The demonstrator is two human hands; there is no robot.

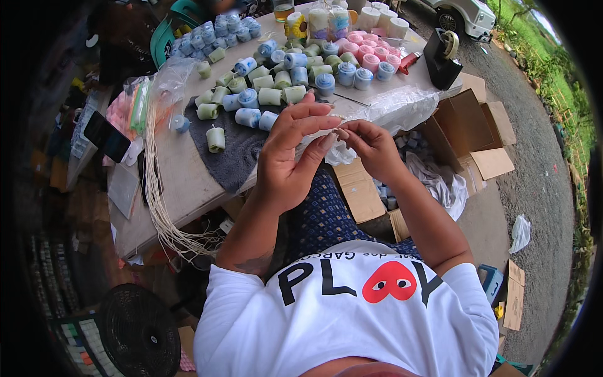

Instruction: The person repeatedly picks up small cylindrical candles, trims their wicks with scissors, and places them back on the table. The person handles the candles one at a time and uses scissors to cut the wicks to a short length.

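Note:
My left hand (pixel 297 151) is raised over the table's near edge, its thumb and fingertips close to those of my right hand (pixel 372 146). Thumb and forefinger of the right hand are pinched together; whether something small lies between the fingertips cannot be made out. Beyond the hands lie many short pillar candles: green-and-white ones (pixel 270 96), blue-and-white ones (pixel 325 84) and pink ones (pixel 370 62). One green candle (pixel 215 139) stands alone on a dark grey cloth (pixel 231 162). A thin metal rod (pixel 351 99) lies just past my fingers. Clear plastic film (pixel 395 110) covers the table edge.
A bundle of white wicks (pixel 153 188) hangs over the table (pixel 188 188) at left, beside a phone (pixel 107 136). A black tape dispenser (pixel 440 61) and red-handled tool (pixel 408 63) are at right. Open cardboard boxes (pixel 464 127) stand right; a black fan (pixel 139 332) is lower left.

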